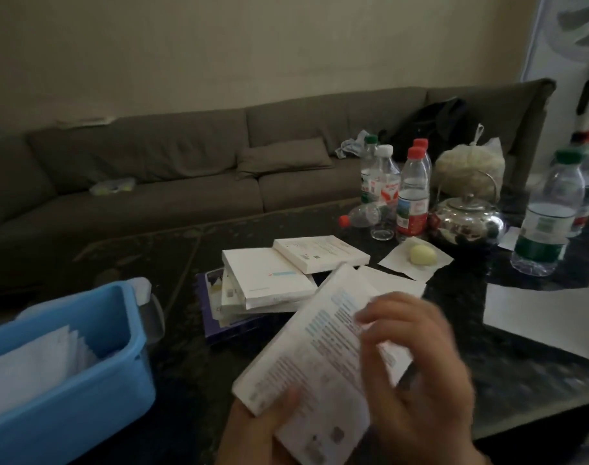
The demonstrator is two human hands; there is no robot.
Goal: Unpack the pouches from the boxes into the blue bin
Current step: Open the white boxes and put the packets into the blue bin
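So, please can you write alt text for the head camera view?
Both hands hold a flat white box above a dark table: left hand grips its near end, right hand lies over it. A blue bin with white pouches sits left; more boxes lie stacked behind.

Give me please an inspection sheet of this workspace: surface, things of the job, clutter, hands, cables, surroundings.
Surface: dark table, dim light.
Job's things: blue bin at left, white pouches already inside; white box held in both hands; stack of white boxes behind it.
Clutter: water bottles, one lying down; metal kettle; yellowish round item on a napkin; filled plastic bag; loose white sheets.
Hands: left hand grips the box's near end; right hand on the box, fingers curled at its edge, blurred.
Cables: nothing seen.
Surroundings: grey sofa with cushion, dark bag on it; plain wall.
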